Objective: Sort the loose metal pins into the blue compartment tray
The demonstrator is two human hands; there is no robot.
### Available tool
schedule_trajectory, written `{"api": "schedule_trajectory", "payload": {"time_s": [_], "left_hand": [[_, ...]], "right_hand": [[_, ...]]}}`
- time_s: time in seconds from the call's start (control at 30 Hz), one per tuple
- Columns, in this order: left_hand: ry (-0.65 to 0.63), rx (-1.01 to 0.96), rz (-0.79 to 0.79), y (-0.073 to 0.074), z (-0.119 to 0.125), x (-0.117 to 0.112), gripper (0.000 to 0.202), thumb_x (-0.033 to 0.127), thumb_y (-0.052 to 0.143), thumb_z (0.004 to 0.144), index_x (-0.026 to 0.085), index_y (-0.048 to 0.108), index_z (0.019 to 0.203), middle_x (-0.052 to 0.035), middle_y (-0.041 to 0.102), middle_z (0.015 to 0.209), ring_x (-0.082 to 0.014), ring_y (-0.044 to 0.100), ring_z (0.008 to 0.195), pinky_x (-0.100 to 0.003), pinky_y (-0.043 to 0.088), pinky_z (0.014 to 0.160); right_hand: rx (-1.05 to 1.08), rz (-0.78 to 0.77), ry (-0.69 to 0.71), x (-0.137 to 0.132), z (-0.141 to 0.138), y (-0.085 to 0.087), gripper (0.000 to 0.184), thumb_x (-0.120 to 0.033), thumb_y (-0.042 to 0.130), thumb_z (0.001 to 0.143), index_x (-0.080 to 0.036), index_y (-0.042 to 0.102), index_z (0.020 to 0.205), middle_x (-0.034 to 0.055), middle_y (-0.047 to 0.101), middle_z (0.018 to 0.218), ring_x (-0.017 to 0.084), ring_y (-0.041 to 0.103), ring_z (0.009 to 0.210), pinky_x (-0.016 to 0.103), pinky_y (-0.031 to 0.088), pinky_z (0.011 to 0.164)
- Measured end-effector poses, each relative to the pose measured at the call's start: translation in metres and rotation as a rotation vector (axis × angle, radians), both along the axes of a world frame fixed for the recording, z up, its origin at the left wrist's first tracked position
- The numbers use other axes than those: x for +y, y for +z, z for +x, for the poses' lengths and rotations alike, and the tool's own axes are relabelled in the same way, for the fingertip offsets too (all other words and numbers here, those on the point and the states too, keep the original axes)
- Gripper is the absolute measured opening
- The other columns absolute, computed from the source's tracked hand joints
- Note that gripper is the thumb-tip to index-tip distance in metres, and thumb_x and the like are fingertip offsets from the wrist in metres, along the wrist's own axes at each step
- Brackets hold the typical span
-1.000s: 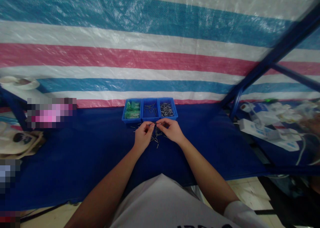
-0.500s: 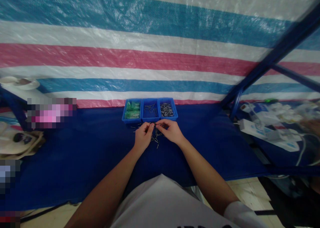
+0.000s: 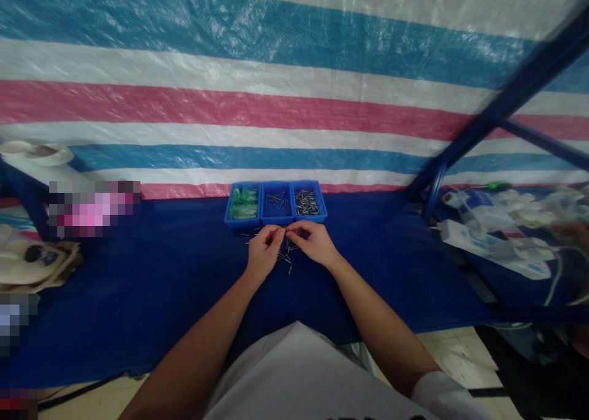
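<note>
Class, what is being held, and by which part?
Thin metal pin, pinched by fingertips of left hand and right hand; exact spot unclear.

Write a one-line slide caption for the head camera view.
Left hand and right hand meet over loose metal pins in front of a blue three-compartment tray on a navy cloth.

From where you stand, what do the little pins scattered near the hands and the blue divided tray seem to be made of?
The short thin silvery pins look like metal, probably steel: they glint grey, though they are too small to judge the finish. The blue three-compartment tray looks like moulded plastic, with a smooth, even colour and a slight sheen.
</note>
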State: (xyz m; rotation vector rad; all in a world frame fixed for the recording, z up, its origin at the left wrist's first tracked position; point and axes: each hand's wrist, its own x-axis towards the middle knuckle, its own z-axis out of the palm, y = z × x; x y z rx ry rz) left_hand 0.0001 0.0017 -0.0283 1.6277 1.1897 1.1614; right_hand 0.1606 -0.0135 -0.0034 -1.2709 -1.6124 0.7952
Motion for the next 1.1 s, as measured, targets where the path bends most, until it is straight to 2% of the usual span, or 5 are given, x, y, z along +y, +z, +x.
{"api": "schedule_trajectory", "payload": {"time_s": [0.37, 0.5, 0.7, 0.83, 1.1], "left_hand": [[-0.045, -0.057, 0.052, 0.0049, 0.0005, -0.0011, 0.021, 0.038, 0.061, 0.082, 0.018, 0.068, 0.087, 0.0053, 0.045, 0.056, -0.0086, 0.041, 0.052, -0.022, 0.035, 0.052], [-0.073, -0.065, 0.042, 0.0033, 0.0002, -0.0009, 0.022, 0.036, 0.062, 0.082, 0.018, 0.068, 0.092, 0.0057, 0.045, 0.056, -0.0083, 0.041, 0.051, -0.022, 0.035, 0.052], [-0.077, -0.065, 0.024, -0.0008, 0.0012, 0.0005, 0.027, 0.037, 0.063, 0.081, 0.019, 0.066, 0.100, 0.0077, 0.042, 0.055, -0.0074, 0.039, 0.049, -0.021, 0.034, 0.051], [-0.050, -0.039, 0.018, -0.0001, 0.0015, 0.0003, 0.026, 0.041, 0.061, 0.083, 0.018, 0.065, 0.095, 0.0075, 0.043, 0.053, -0.0076, 0.040, 0.048, -0.021, 0.033, 0.049], [-0.012, -0.007, -0.028, -0.0024, 0.0013, 0.0008, 0.029, 0.043, 0.053, 0.088, 0.017, 0.064, 0.089, 0.0044, 0.051, 0.057, -0.0089, 0.046, 0.049, -0.022, 0.034, 0.050]], "right_hand": [[0.013, 0.024, -0.030, 0.0011, 0.0007, -0.0006, 0.015, -0.032, 0.066, 0.081, -0.019, 0.074, 0.084, 0.0047, 0.070, 0.081, 0.013, 0.060, 0.067, 0.026, 0.047, 0.062], [0.092, -0.070, -0.042, 0.0024, 0.0003, -0.0018, 0.018, -0.034, 0.067, 0.079, -0.018, 0.072, 0.084, 0.0034, 0.070, 0.078, 0.012, 0.058, 0.063, 0.025, 0.045, 0.059], [0.255, -0.139, -0.013, 0.0047, -0.0014, -0.0039, 0.021, -0.038, 0.070, 0.076, -0.017, 0.070, 0.082, 0.0033, 0.071, 0.080, 0.013, 0.063, 0.069, 0.026, 0.049, 0.065], [0.342, -0.177, 0.005, 0.0064, -0.0026, -0.0073, 0.025, -0.040, 0.072, 0.073, -0.017, 0.069, 0.083, 0.0036, 0.072, 0.080, 0.014, 0.064, 0.069, 0.026, 0.050, 0.064], [0.178, -0.143, -0.012, 0.0032, -0.0026, -0.0031, 0.023, -0.038, 0.066, 0.079, -0.016, 0.070, 0.081, 0.0030, 0.071, 0.077, 0.012, 0.060, 0.064, 0.024, 0.046, 0.061]]}}
